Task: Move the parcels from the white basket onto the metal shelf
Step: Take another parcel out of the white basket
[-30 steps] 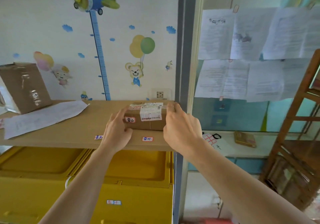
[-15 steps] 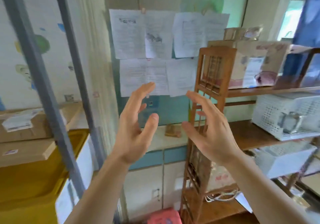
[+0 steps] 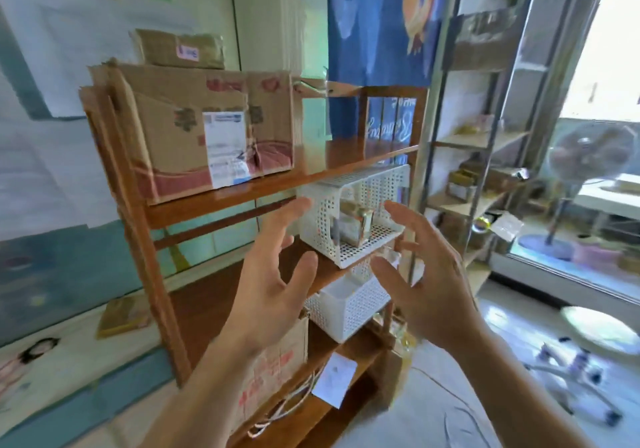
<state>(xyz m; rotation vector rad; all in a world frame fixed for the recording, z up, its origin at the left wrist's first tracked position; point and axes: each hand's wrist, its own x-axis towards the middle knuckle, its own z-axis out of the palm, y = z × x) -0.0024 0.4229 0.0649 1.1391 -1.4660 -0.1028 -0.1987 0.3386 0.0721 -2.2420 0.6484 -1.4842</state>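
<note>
A white perforated basket (image 3: 322,221) lies on its side on the middle board of a wooden rack (image 3: 138,233). A small taped parcel (image 3: 353,222) sits inside it. My left hand (image 3: 273,274) and my right hand (image 3: 426,274) are raised in front of the basket, fingers spread, holding nothing and a short way from it. A second white basket (image 3: 349,305) stands one board lower, partly hidden by my hands. The metal shelf where the earlier parcel lies is out of view.
A large cardboard box (image 3: 207,129) fills the rack's top board, with a smaller parcel (image 3: 180,48) on it. Another box (image 3: 277,364) stands on the bottom board. A metal rack (image 3: 485,136) with goods is behind, a fan (image 3: 588,157) at right.
Both hands let go of the parcel on the metal shelf. The view swung right to the wooden rack, and the empty hands now hover before the white basket.
</note>
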